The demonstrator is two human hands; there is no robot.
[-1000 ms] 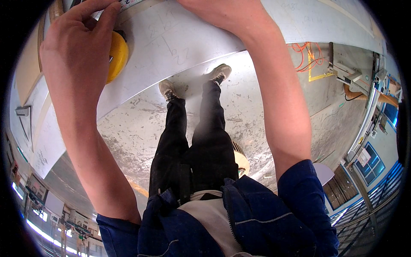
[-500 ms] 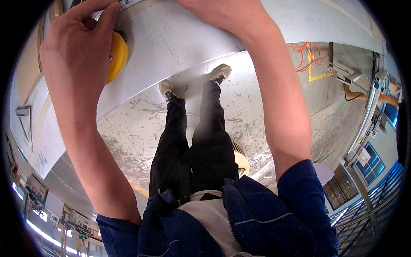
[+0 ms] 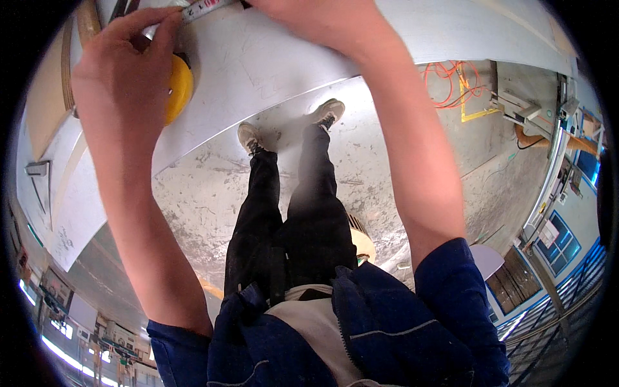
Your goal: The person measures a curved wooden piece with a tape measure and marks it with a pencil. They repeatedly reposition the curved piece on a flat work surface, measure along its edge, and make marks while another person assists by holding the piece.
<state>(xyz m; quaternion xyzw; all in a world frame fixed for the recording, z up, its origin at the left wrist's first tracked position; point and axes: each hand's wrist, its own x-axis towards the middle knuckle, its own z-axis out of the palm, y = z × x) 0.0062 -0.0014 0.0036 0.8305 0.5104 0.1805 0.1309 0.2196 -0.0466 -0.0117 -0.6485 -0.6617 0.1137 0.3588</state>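
More tape blade [image 3: 204, 8] is showing over the far white tabletop [image 3: 258, 74] than a second ago, exposing extra markings. Left hand [image 3: 122, 74] is pinching it, thumb closed to forefinger, yellow case [image 3: 181, 91] sitting partly hidden behind; right hand [image 3: 319, 22] is running out of view, can't tell its grip.

Head-worn fisheye, looking down, hands [image 3: 121, 80] close.

Bright floor [image 3: 371, 138] glare, bowed edges, black corners (hazy trouser leg [image 3: 316, 184])
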